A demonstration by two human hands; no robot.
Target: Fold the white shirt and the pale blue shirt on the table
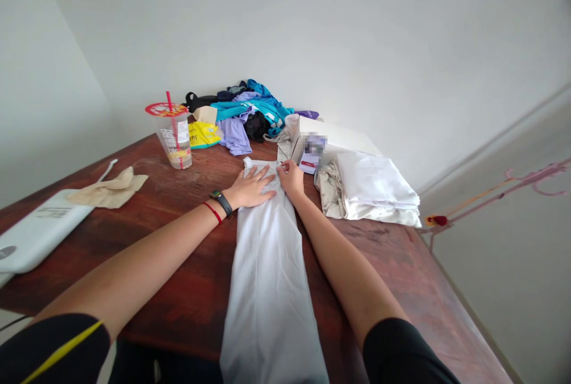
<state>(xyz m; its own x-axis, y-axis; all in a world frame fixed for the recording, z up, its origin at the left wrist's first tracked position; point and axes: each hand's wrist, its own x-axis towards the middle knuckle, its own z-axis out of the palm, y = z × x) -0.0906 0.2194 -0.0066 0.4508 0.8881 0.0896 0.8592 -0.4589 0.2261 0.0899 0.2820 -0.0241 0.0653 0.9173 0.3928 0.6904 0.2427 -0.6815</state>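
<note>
A long white garment point(270, 289), folded lengthwise into a strip, lies on the dark wooden table point(187, 289) and runs toward me past the front edge. My left hand point(252, 186) rests flat on its far part, fingers spread. At the far right edge of the cloth, my right hand point(291, 178) has its fingers bent and pinched on the fabric; the fingertips are partly hidden. Whether the garment is a pair of trousers or something else I cannot tell.
Piled clothes point(254, 107) lie against the wall beside a yellow packet point(204, 135) and a plastic cup with straw point(176, 143). Folded white clothes point(379, 182) and a white box point(343, 139) stand right. A white case point(49, 226) and beige cloth point(109, 189) lie left.
</note>
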